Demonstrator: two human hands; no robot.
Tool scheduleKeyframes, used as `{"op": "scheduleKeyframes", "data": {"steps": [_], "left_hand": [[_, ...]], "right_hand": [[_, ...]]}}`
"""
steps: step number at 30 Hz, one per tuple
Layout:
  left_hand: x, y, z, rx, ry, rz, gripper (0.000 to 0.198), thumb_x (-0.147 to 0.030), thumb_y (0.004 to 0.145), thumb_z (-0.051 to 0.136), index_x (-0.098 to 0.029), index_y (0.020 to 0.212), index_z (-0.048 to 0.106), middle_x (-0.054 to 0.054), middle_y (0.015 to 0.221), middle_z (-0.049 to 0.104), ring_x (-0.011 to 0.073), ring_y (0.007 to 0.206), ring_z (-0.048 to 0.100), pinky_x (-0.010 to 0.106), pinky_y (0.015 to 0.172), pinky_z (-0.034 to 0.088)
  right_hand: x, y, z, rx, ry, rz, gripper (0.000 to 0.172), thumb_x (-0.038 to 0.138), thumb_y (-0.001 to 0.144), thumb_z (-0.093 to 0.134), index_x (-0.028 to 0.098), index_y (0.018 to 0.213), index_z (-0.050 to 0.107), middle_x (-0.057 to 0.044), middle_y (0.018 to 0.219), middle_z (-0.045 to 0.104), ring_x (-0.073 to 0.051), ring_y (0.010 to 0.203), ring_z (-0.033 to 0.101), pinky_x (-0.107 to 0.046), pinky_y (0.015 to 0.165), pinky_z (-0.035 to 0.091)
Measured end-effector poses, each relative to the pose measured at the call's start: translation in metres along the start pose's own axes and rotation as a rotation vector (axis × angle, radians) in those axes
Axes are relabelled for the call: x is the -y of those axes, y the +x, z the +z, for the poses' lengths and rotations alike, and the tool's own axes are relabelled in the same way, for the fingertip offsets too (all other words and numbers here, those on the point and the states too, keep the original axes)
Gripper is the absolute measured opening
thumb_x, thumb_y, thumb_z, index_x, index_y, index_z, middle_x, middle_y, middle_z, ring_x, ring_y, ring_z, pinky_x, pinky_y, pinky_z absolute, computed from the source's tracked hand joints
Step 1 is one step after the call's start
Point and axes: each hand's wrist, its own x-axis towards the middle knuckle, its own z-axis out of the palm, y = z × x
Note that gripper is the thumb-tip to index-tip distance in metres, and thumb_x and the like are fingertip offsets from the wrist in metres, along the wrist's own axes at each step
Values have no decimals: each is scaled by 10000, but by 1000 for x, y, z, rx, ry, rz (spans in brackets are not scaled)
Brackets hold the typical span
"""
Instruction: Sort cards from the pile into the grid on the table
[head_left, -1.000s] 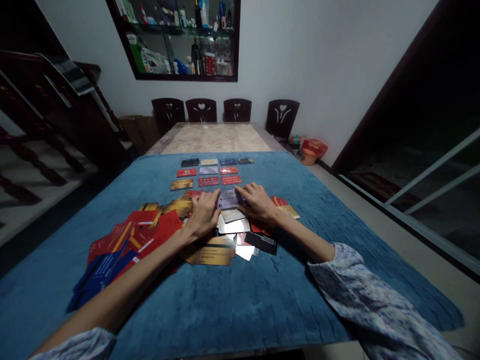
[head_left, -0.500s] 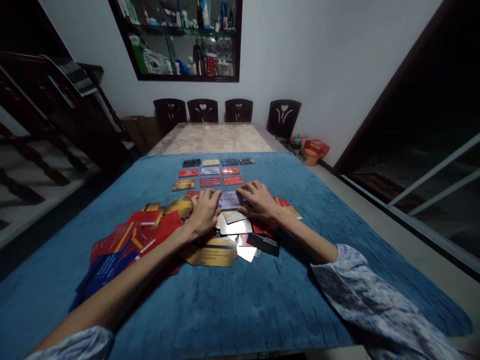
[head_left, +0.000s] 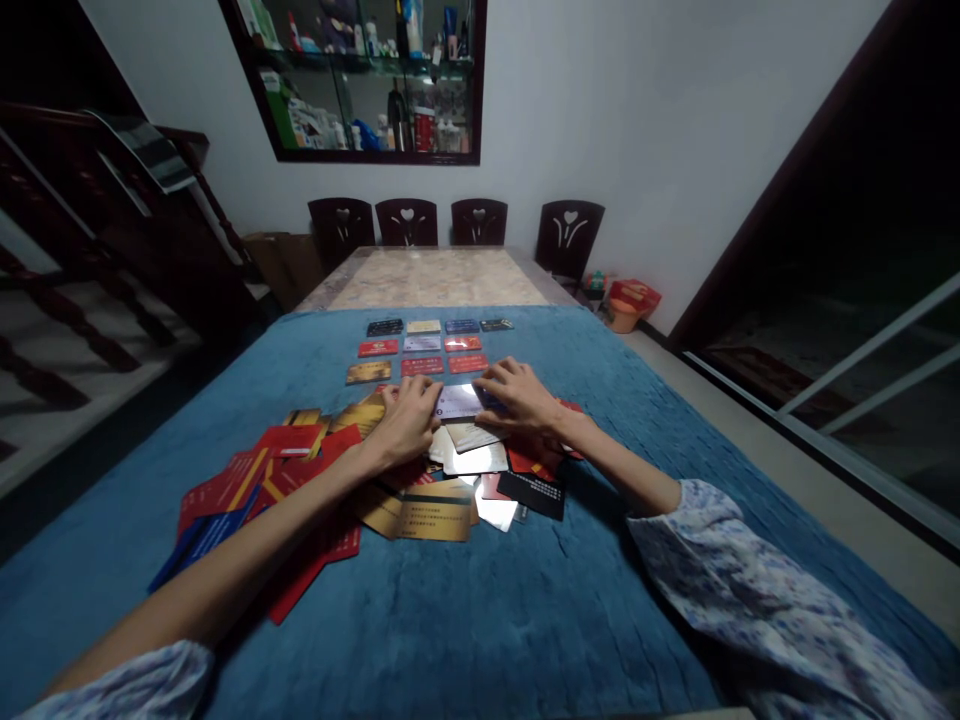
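Held the lavender card (head_left: 458, 402) pinched by its ends, in a grip of left hand (head_left: 407, 420) and right hand (head_left: 519, 397), at the far edge of the card pile (head_left: 436, 510), near the card rows (head_left: 422, 344) on the blue cloth (head_left: 480, 620).

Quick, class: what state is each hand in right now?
Left hand: curled, holding the left end of the lilac card.
Right hand: curled, holding the right end of the same lilac card.

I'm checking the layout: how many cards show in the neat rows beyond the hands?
10: four cards in the back row, three in the middle row, three in the nearest. Others may lie hidden underneath.
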Motion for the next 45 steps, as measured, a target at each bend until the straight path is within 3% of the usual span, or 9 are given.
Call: {"op": "scheduleKeyframes", "data": {"steps": [8, 17, 29, 45], "left_hand": [[6, 6, -4, 66, 12, -12, 454, -135, 856, 570, -198, 1305, 573, 154, 1315, 558, 349, 1246, 478, 554, 1016, 370], [16, 20, -8, 64, 30, -48, 402, -163, 860, 608, -222, 1258, 603, 139, 1306, 560, 348, 1231, 472, 594, 1053, 330], [44, 43, -11, 71, 29, -62, 456, -164, 820, 557, -216, 1268, 621, 156, 1316, 560, 374, 1241, 462, 581, 990, 377], [79, 83, -6, 99, 94, -99, 456, -153, 798, 547, -234, 1240, 626, 169, 1342, 570, 401, 1267, 438, 626, 974, 370]], "right_hand": [[-6, 12, -3, 72, 33, -35, 543, 541, 947, 613, 196, 1366, 625, -178, 1274, 625, -323, 1158, 432, -420, 867, 383], [-12, 33, -6, 125, 30, -31, 518, 507, 946, 629, 203, 1366, 626, -171, 1281, 623, -318, 1149, 448, -403, 854, 389], [-24, 70, -1, 174, 27, -25, 566, 518, 941, 626, 224, 1425, 603, -181, 1287, 613, -343, 1176, 448, -443, 881, 419], [-40, 117, 10, 245, -24, 28, 385, 477, 947, 647, 237, 1247, 675, -157, 1301, 614, -344, 1210, 444, -419, 878, 404]]}}
